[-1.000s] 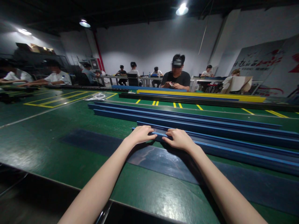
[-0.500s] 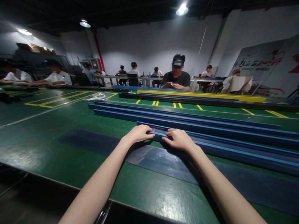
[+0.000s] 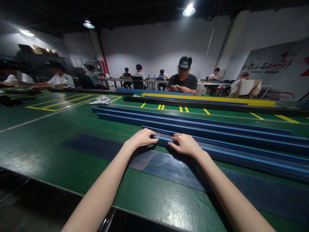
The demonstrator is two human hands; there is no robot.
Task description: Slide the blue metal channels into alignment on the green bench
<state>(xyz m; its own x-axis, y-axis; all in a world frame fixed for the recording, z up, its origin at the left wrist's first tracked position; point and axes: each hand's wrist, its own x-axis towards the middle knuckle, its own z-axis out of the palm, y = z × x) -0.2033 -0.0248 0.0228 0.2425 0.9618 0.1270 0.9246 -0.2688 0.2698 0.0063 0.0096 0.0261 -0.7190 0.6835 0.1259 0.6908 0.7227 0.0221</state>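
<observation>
The left hand (image 3: 144, 138) is closed to a narrow grip at the left end of the blue channel (image 3: 241, 154), thumb at the near edge and fingers bent over the far side. The right hand (image 3: 185, 145) grips the same channel a short way to the right, thumb and fingers likewise drawn close together across its edges; a gap separates the two thumbs. The channel lies on the table (image 3: 58, 174), in front of the person, its left end at the left hand and its long axis running rightward and slightly toward the wearer, out of view. It is straight, with two raised walls along a trough and a smooth, faintly shiny finish; whether metal or plastic cannot be determined. Just beyond it, roughly parallel, lie further blue profiles (image 3: 169, 122) of similar form. On the near side, a flat, dark bluish strip (image 3: 161, 162) with a glossy surface extends beneath the forearms. The tabletop is green, smooth and reflective.
</observation>
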